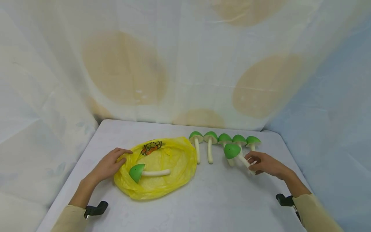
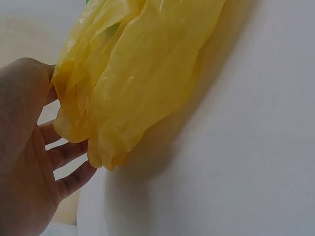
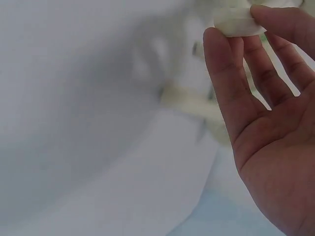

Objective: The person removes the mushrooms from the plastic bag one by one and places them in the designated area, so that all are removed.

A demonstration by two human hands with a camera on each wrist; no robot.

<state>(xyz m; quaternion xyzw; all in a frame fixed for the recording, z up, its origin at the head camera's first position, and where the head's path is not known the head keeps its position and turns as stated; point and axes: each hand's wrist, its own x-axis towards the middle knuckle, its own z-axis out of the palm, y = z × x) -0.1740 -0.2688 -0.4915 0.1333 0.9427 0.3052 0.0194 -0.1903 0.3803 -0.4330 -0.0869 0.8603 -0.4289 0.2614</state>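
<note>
At the rim of an open yellow plastic bag [image 1: 156, 194], my left hand [image 1: 108, 164] holds the left edge between thumb and fingers; the left wrist view shows the bag's crumpled film [image 2: 142, 83] against that hand. One artificial mushroom [image 1: 137, 173] with a green cap and white stem lies in the bag, cap to the left. My right hand [image 1: 265, 164] pinches another green-capped mushroom [image 1: 233, 151] by the end of its stem, raised above the table. In the right wrist view the pale stem end [image 3: 238, 22] sits between thumb and index finger.
A row of several more green-capped mushrooms [image 1: 210, 136] lies along the back right of the white table [image 1: 203, 209], stems toward me. Patterned fabric [image 1: 188, 64] hangs behind the table and at both sides.
</note>
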